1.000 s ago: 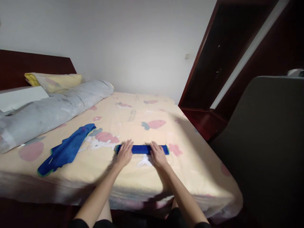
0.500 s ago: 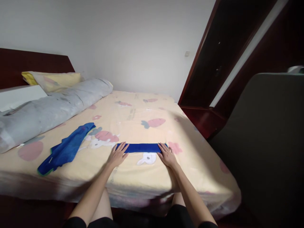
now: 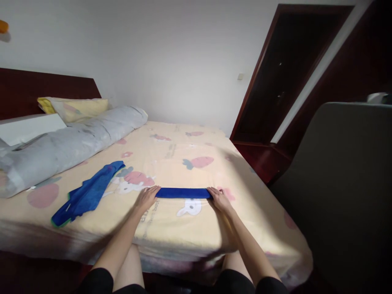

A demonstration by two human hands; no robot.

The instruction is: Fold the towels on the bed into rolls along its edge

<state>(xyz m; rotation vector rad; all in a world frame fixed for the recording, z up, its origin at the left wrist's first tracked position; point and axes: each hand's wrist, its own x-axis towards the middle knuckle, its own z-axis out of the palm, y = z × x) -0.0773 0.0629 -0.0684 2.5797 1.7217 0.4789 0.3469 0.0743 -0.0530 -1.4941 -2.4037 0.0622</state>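
A blue cloth folded into a narrow strip (image 3: 183,193) lies crosswise on the bed near its front edge. My left hand (image 3: 148,197) is at the strip's left end, its fingers together and closed on that end. At the right end, my right hand (image 3: 219,199) has its fingers drawn together on the cloth in the same way. A second blue cloth with green edging (image 3: 88,194) lies loosely crumpled to the left, touched by neither hand.
The bed has a cream sheet (image 3: 171,171) with carrot and rabbit prints. A grey rolled quilt (image 3: 73,145), a yellow pillow (image 3: 85,109) and a white box (image 3: 33,128) lie at the left. A dark chair back (image 3: 343,183) stands at the right.
Both hands have drawn in from lying flat with spread fingers to closed fingers at the strip's ends. The view has tilted up slightly.
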